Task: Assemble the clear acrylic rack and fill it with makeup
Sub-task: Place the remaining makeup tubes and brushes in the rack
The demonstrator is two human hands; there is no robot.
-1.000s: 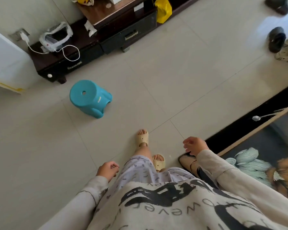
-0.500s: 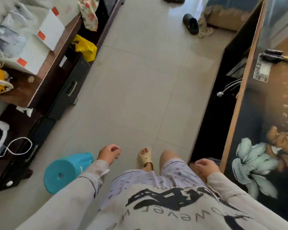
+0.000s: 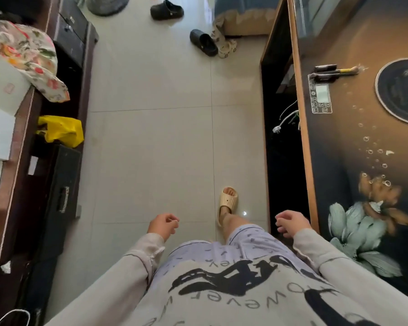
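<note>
pale tile floor (image 3: 151, 149) is stretching between a dark cabinet (image 3: 64, 184) and a painted table (image 3: 363, 149). the left hand (image 3: 163, 225) and right hand (image 3: 291, 223) are hanging loosely curled, gripping nothing. a yellow bag (image 3: 60, 130) is sitting on the cabinet, contents hidden; where the acrylic rack is, i cannot tell.

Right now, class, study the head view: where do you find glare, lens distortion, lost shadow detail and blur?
Head view: glare whitens the floor by the far clog; head view: the wide lens tilts cabinet and table edges apart; head view: the gap beside the table is near black, only a plug showing; head view: left hand and right hand look slightly soft.
</note>
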